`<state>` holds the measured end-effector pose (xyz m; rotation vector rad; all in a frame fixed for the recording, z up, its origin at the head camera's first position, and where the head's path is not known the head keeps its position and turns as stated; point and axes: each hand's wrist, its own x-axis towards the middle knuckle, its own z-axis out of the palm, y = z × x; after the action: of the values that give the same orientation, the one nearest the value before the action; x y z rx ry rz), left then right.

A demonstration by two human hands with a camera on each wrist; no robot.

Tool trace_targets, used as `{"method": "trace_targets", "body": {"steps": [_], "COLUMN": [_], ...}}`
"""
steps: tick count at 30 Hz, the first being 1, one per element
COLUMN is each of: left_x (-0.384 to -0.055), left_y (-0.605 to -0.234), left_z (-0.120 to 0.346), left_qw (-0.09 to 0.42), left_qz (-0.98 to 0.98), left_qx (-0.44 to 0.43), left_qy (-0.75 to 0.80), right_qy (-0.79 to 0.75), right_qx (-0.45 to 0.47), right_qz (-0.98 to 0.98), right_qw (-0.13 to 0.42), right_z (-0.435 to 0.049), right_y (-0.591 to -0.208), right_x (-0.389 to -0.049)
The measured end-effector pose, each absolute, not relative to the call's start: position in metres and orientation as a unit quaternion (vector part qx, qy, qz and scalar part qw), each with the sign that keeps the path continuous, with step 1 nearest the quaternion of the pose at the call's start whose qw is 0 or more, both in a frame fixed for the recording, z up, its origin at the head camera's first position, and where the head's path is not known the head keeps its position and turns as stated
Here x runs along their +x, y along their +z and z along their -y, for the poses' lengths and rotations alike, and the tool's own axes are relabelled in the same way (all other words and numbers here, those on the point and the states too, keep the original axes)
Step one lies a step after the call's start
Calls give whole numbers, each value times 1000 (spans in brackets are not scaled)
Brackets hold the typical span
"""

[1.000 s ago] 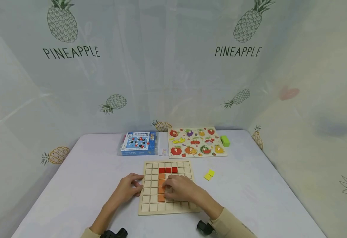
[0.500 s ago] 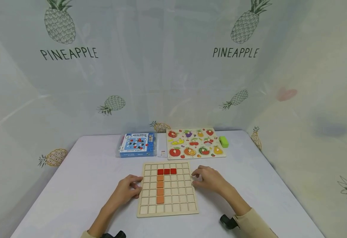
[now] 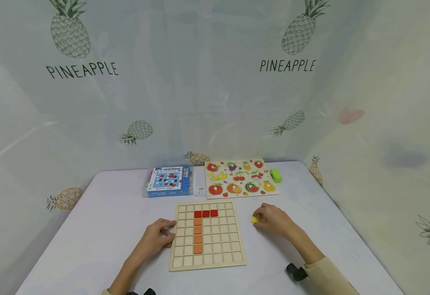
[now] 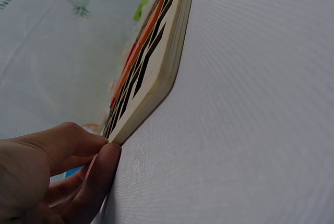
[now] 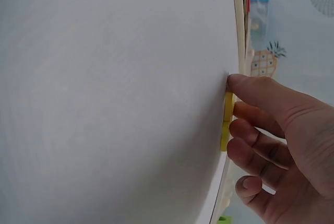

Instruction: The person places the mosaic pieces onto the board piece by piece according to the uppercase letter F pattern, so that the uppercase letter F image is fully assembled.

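A square wooden grid board [image 3: 224,241] lies on the table, with a row of red tiles [image 3: 205,214] and a column of orange tiles [image 3: 198,239] set in its cells. My left hand [image 3: 155,237] holds the board's left edge with thumb and index finger; the left wrist view shows both fingertips [image 4: 109,153] at the rim. Off the board's right side, my right hand [image 3: 276,221] pinches at yellow tiles [image 3: 256,219], partly covering them. In the right wrist view, the thumb is at one end of the yellow tiles [image 5: 228,108] and the fingers curl close alongside.
Behind the board are a blue boxed set [image 3: 168,181] in clear packaging and a fruit peg puzzle [image 3: 237,193]. A green block [image 3: 275,175] stands at the puzzle's right. A pineapple-printed curtain [image 3: 200,102] hangs behind the white table [image 3: 126,192].
My right hand has left the orange column, moved right past the board's edge and reached the yellow tiles. The left hand stays at the left edge. The head view has shifted slightly.
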<state>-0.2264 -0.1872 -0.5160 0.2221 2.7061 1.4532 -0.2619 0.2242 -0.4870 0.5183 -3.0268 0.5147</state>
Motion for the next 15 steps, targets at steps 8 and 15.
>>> {"method": "trace_targets", "body": {"steps": [8, 15], "left_x": [-226, -225], "left_y": [-516, -517], "left_z": [187, 188], "left_qw": [29, 30], "left_qz": [-879, -878], "left_qx": [72, 76], "left_qy": [470, 472], "right_qy": [176, 181], "right_qx": [184, 205], "right_qz": [967, 962], "right_qw": [17, 18], "right_z": [-232, -229], "right_y": [-487, -490], "right_x": [-261, -262]}}
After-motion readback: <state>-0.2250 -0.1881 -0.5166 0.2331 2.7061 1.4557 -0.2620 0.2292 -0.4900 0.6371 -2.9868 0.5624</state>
